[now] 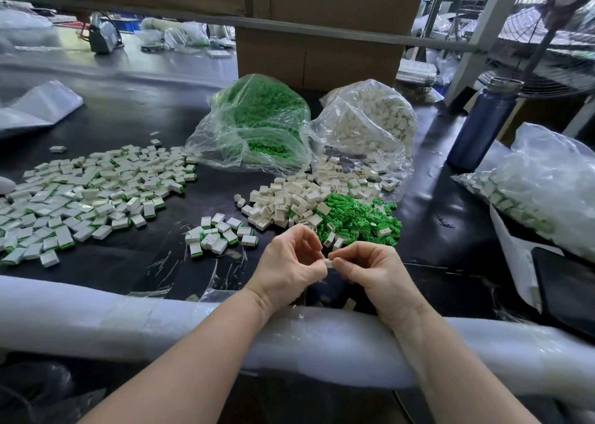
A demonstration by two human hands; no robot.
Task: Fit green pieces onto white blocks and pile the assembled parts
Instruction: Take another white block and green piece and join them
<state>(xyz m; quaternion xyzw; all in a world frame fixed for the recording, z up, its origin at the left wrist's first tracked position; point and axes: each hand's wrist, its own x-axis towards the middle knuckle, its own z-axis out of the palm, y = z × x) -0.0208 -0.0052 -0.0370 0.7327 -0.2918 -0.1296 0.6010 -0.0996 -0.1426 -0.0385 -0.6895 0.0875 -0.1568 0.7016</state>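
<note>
Hands are meeting near the front edge of the worktop [128,127]. The left hand [291,264] and the right hand [370,270] are both pinching one white block [329,263] between them, fingers curled around it. I cannot tell whether a green piece is already inside, because the fingers are hiding it. To do this step well, I think the piece should be going in straight and pressed until it is sitting flush. Just behind the hands, loose blocks [283,199] and green pieces [357,220] are lying mixed together. Left of them a small pile [219,232] of finished parts is growing, and a big pile [90,191] is spreading toward the left edge. Farther back two bags [309,124] are lying open.
</note>
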